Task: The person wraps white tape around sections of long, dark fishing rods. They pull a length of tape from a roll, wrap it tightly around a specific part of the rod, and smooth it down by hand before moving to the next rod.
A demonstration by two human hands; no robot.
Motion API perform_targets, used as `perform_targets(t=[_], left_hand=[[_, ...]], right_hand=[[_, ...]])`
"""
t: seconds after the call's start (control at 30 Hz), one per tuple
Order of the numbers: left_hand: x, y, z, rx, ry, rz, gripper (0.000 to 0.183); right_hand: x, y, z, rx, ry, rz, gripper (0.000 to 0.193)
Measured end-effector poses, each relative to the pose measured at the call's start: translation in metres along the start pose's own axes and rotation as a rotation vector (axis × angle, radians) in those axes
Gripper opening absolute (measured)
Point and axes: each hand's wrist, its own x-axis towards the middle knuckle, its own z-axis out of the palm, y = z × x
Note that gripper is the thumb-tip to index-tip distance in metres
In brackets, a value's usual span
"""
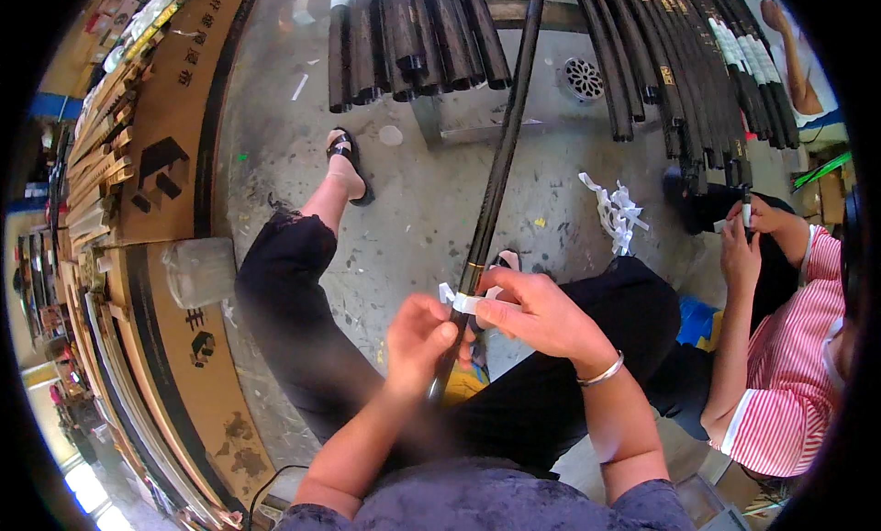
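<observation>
A long black pole with thin gold rings slants up from my lap toward the top of the view. My left hand is closed around its lower part, thumb along the near side. Just above that thumb a white strip goes around the pole, with a short loose end sticking out on the left. My right hand pinches the strip on the right side between thumb and forefinger. The pole's lowest end is partly hidden by my hand and a blur.
Bundles of black tubes and thinner poles lie ahead on supports. White scraps lie on the floor. Cardboard boxes line the left. On the right, a co-worker in a striped shirt handles another pole.
</observation>
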Motion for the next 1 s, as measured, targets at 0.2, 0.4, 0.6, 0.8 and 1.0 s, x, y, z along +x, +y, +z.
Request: perform_targets(t=[0.2, 0.4, 0.6, 0.8, 1.0], left_hand=[[0.003, -0.002, -0.001, -0.017, -0.015, 0.018, 0.033], [0.003, 0.000, -0.001, -0.044, -0.034, 0.018, 0.034], [0.002, 0.001, -0.003, -0.050, -0.039, 0.006, 0.033], [0.001, 0.004, 0.004, -0.064, -0.069, -0.026, 0.034], [-0.004, 0.002, 0.005, 0.059, -0.131, -0.086, 0.041]], right_hand=[[0.004, 0.001, 0.001, 0.030, -0.036, 0.039, 0.028], [0.007, 0.006, 0.007, 0.121, -0.026, 0.037, 0.025], [0.009, 0.005, 0.011, 0.161, -0.002, 0.028, 0.026], [0.011, 0.016, 0.009, 0.145, -0.002, 0.003, 0.026], [0.007, 0.003, 0.007, 0.076, -0.022, 0.093, 0.025]])
